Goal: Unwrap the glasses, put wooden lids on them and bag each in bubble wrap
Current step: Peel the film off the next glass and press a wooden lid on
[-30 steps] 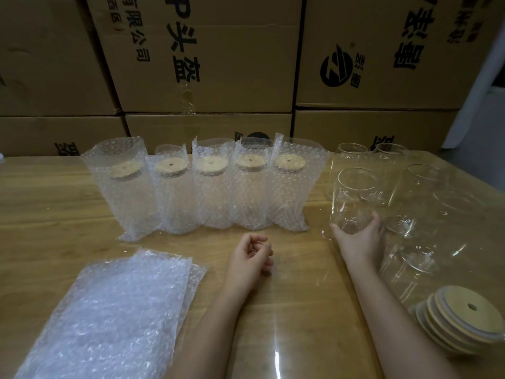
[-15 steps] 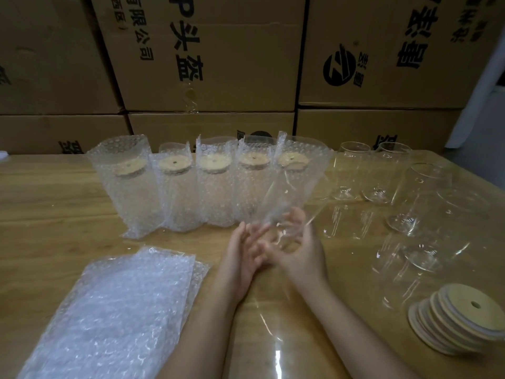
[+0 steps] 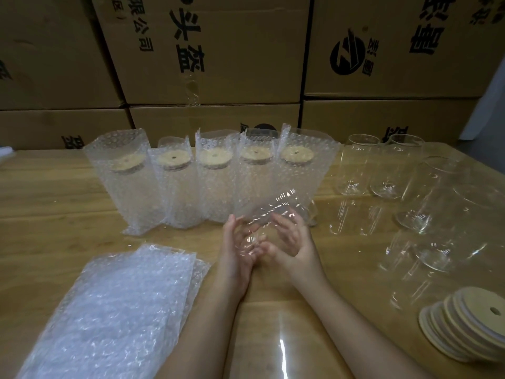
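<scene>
Glass (image 3: pixel 270 212) tilted between both hands, base low by the palms, mouth up and away toward the right. Left hand (image 3: pixel 237 250) upright, fingers nearly straight, laid along the near side of the glass. Right hand (image 3: pixel 292 239) on the other side, fingers curled round the body. Crinkled clear film (image 3: pixel 284 199) apparently clinging to the glass, judging from the wrinkled glints; not certain. Reads as the unwrapping step for this piece.

Done so far, just beyond the fingertips: row of five bagged glasses (image 3: pixel 210 176), each upright in a bubble-wrap sleeve with a wooden lid showing near the top.

Left to do, judging by the layout: out to the right of the right hand, several more clear glasses (image 3: pixel 358 165), at least two upright, none lidded, none bagged. Exact count hard to tell through the reflections; likewise any film on them. Close beside the right forearm, fanned stack of wooden lids (image 3: pixel 470 329), ready for use. Beside the left forearm, pile of flat bubble-wrap bags (image 3: pixel 117 305), untouched.

Roughly at the midpoint, then: five finished, one in hand, a handful waiting. For the one in hand: film off, lid on, into a bag. Same three steps for each glass at the right.
</scene>
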A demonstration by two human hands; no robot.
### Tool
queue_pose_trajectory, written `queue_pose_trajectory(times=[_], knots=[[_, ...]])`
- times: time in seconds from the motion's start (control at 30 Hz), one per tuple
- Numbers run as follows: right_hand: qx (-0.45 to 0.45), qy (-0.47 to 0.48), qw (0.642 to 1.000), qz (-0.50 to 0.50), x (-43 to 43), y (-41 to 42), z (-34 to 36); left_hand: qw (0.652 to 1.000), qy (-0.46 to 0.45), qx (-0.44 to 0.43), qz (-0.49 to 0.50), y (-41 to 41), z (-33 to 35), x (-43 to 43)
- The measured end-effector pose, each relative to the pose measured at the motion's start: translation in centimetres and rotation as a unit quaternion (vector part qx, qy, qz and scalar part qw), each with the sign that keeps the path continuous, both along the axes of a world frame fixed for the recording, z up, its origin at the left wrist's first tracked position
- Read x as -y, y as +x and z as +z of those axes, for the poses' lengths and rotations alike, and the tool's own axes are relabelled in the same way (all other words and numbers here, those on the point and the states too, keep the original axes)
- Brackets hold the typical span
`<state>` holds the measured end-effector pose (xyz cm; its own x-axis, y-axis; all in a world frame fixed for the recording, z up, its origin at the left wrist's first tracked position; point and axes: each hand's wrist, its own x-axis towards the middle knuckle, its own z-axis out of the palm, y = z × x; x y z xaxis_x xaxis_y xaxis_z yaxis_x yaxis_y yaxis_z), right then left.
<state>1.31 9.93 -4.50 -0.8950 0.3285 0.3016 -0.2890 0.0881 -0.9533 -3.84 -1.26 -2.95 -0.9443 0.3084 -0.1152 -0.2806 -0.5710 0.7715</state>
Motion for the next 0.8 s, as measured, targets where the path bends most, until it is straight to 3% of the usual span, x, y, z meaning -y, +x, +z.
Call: queue_pose_trajectory(times=[0.17,0.47,0.8], knots=[[-0.036,-0.047,0.998,-0.012,-0.7,0.2,0.4,0.997,-0.010,-0.008,0.072,-0.5,0.1,0.7],[-0.046,-0.044,0.997,-0.035,-1.5,0.0,0.7,0.988,-0.078,-0.036,0.126,-0.6,0.0,0.7],[-0.037,0.058,0.997,-0.045,-1.0,0.3,0.3,0.981,-0.084,-0.056,0.166,-0.4,0.2,1.1]])
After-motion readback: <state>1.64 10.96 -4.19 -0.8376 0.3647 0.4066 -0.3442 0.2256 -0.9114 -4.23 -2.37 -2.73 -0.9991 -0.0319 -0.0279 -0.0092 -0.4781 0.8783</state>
